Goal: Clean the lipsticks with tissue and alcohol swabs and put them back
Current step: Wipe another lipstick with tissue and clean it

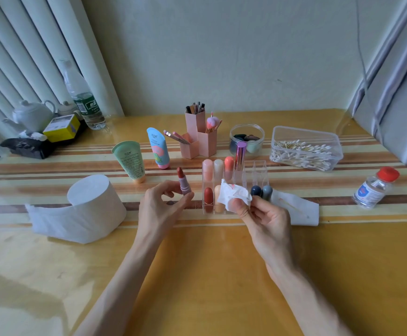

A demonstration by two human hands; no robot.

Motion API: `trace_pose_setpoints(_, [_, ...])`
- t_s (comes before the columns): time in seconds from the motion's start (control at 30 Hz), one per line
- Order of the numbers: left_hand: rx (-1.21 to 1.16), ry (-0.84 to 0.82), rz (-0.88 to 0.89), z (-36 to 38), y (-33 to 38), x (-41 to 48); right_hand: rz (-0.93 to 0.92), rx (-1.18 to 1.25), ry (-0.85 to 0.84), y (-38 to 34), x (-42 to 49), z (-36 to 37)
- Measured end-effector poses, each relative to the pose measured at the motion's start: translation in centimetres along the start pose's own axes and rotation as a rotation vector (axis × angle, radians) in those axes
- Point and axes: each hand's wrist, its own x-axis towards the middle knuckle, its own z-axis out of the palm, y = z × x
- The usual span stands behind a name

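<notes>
Left hand pinches an open pink lipstick upright, red tip up, just left of a clear organizer w/ capped lipsticks. Right hand pinches a crumpled, red-smudged tissue btwn thumb & fingers, in front of the organizer. Tissue roll at left; alcohol bottle & swab box at right.

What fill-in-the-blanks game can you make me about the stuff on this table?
1. The left hand holds an open ____.
2. The right hand pinches a crumpled white ____.
3. The small clear bottle on the right has a ____ cap.
Missing words: lipstick; tissue; red.
</notes>
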Motion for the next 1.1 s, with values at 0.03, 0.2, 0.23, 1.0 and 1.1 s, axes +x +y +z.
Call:
trace_pose_setpoints(0.03, [0.011,-0.002,-0.003,0.2,-0.1,0.1,0.003,0.010,0.000,-0.1,0.0,0.0])
trace_pose_setpoints(0.2, [0.010,-0.031,-0.003,1.3,-0.5,-0.1,0.004,0.014,-0.011,-0.5,-0.2,0.1])
trace_pose_setpoints(0.23, [0.009,-0.029,-0.005,1.4,-0.5,-0.2,0.004,0.007,-0.012,-0.6,-0.2,0.1])
trace_pose_setpoints(1.0, [0.167,-0.085,-0.009,-0.7,-0.3,-1.1,-0.025,-0.067,-0.063,0.0,-0.1,-0.1])
trace_pose_setpoints(1.1, [0.318,-0.080,0.042,-2.2,-0.7,-2.0,-0.013,-0.079,-0.161,0.1,-0.3,0.1])
